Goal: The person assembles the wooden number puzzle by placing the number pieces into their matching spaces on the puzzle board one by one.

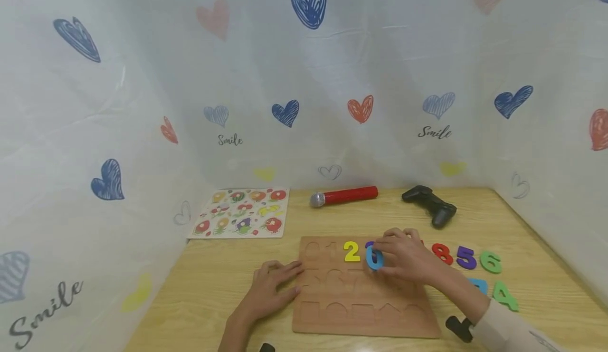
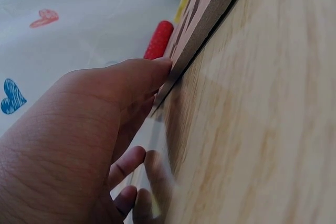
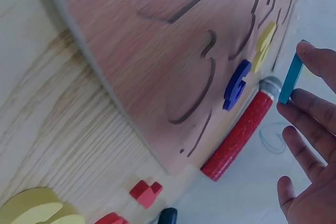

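Observation:
A wooden number puzzle board with rows of shallow recesses lies on the table. Fingertips and thumb of my left hand touch its left edge; the thumb rests on the rim in the left wrist view. My right hand pinches a blue number 0 between thumb and fingers, over the board's top row. A yellow 2 sits in that row, and beside it a purple 3, which the 0 partly covers in the head view.
Right of the board lie a red 8, a purple 5, a green 6, a green 4 and a half-hidden blue piece. Behind stand a fruit-picture board, a red microphone and a black game controller.

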Available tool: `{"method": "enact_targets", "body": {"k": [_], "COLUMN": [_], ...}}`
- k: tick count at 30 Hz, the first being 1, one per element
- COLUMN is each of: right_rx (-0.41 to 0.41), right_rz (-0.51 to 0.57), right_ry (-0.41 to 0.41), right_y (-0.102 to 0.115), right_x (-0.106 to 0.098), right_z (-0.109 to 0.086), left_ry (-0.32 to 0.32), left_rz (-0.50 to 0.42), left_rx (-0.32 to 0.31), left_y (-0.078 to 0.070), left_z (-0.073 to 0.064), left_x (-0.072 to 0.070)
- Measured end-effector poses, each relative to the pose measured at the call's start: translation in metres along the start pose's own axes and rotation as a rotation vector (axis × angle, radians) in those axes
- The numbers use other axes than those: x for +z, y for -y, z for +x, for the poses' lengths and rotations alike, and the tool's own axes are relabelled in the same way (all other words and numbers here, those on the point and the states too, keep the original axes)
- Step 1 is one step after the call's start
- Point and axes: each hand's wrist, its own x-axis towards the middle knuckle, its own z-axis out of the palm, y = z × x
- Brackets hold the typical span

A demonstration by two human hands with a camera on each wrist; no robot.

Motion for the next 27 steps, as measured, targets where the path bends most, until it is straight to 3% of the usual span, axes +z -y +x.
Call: {"method": "enact_targets", "body": {"k": [16,27], "right_rx": [-0.056,-0.05], "right_rz": [0.047,0.088], "right_ry": [-0.032,0.004], "right_y": [0.007,0.016], "right_x": [0.015,0.018], "right_z": [0.025,0.043], "left_ry": [0.008,0.01], "left_rz": [-0.005,0.014], "left_rx": [-0.01,-0.012], "left_y": [0.001,-0.001], "left_z": [0.001,0.0], "left_x": [0.004,0.001]}}
